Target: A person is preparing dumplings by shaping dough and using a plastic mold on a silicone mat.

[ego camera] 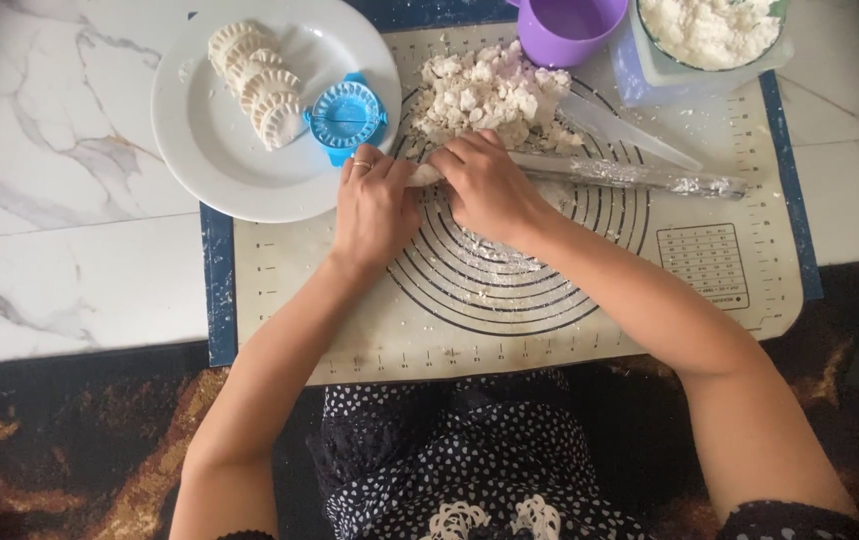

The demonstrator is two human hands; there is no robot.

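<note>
While the white plate [209, 150] of crimped dumplings [257, 82] and the blue dumpling press [346, 113] sat at ten o'clock of the hands, the left hand [374, 205] and right hand [489, 188] were curled shut around a small dough piece [424, 174], pinched between them. Its pale end showed only in the gap at the left hand's two o'clock, fingertips hiding the rest. Squeezed unevenly, it could have torn, I judged, or the right wrist might have nudged the floury rolling pin [629, 176] at three o'clock.
</note>
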